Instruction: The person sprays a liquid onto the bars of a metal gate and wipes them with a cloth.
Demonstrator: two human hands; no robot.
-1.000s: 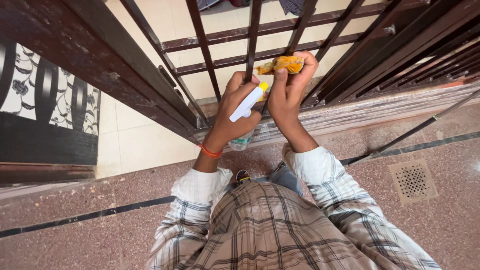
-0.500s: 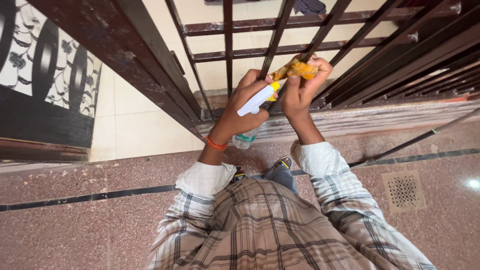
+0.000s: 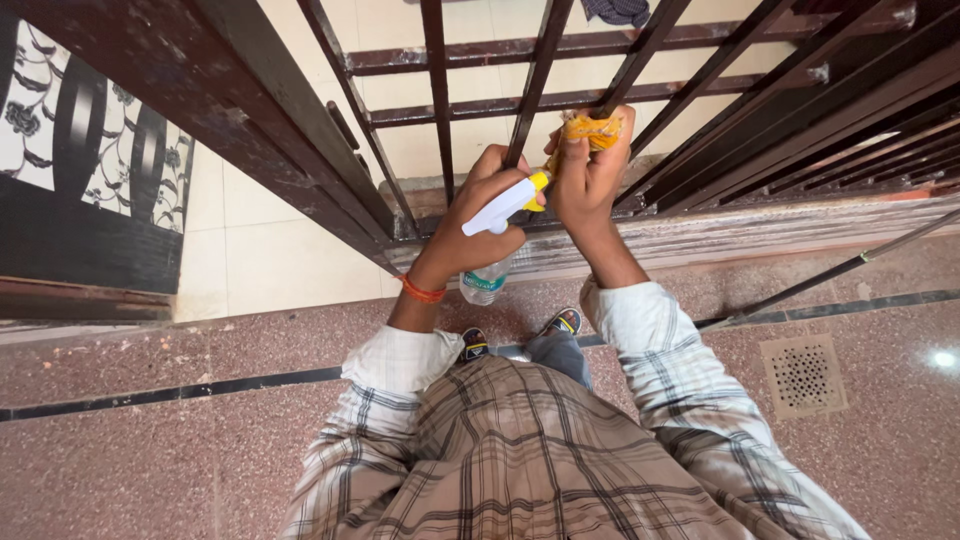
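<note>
Left hand [image 3: 470, 225] wraps a clear spray bottle [image 3: 492, 245] at the neck — light, rigid plastic, likely slick if wet. Right hand [image 3: 585, 175] pinches a soft orange cloth [image 3: 590, 128] bunched against a dark gate bar [image 3: 630, 70] just above — limp, best held wadded.

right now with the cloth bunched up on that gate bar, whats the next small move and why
Probably draw the orange cloth down along the dark bar. The right hand presses it bunched against that bar just under a crossbar, so the length below looks unwiped. The left hand holds the spray bottle beside it, nozzle by the cloth, ready if more wetting is needed.
</note>
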